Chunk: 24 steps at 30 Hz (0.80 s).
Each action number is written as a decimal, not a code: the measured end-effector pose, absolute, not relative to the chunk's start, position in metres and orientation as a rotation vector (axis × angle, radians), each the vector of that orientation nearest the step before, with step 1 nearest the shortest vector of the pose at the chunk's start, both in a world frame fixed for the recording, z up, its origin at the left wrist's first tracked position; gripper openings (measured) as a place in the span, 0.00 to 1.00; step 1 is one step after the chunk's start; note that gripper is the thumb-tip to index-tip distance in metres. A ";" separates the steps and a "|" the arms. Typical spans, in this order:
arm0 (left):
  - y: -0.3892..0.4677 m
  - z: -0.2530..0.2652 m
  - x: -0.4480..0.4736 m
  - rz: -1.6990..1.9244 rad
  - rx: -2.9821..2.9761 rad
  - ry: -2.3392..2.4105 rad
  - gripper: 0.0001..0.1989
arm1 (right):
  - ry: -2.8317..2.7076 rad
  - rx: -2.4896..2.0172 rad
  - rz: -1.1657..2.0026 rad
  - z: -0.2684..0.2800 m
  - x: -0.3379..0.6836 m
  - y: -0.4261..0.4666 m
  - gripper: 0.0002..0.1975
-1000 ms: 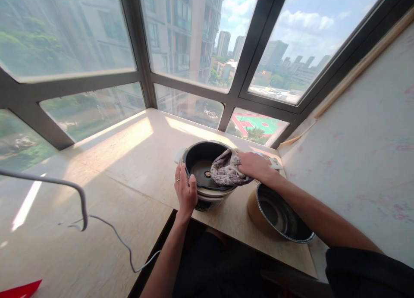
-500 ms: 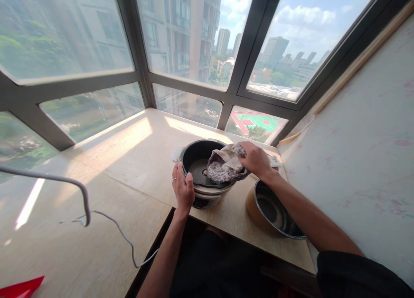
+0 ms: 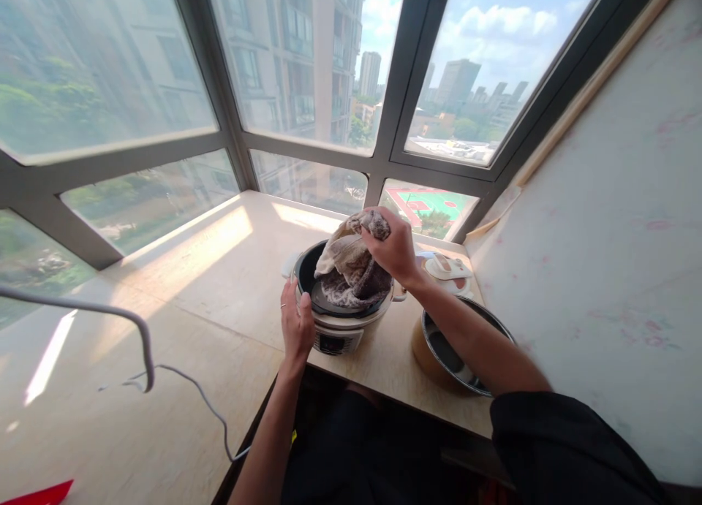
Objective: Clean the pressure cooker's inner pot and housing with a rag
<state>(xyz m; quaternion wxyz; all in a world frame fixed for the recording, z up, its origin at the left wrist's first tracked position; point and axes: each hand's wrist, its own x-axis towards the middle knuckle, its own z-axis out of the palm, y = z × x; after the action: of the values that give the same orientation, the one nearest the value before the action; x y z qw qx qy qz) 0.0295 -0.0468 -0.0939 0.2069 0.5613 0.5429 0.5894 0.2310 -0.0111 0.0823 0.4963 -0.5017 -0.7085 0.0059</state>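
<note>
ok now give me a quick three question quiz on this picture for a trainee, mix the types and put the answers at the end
1. Multiple choice: what is the right hand holding?
a) a spoon
b) a cloth
c) a cup

2. True or false: the left hand is gripping the grey cord.

3. Fill in the blank: as seen in the picture, the loose pot stands to the ____ of the cooker.

Key:
1. b
2. False; it is against the side of the cooker.
3. right
</note>
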 end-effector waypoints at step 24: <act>-0.056 0.000 0.088 1.616 0.970 0.840 0.26 | -1.346 -0.732 0.780 0.063 0.173 -0.040 0.22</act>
<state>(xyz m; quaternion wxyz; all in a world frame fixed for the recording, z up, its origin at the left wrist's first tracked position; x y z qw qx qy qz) 0.0883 -0.0562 0.0001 0.5132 0.4033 0.3495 0.6722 0.1730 -0.0395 0.0627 0.6527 -0.3226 -0.5931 0.3437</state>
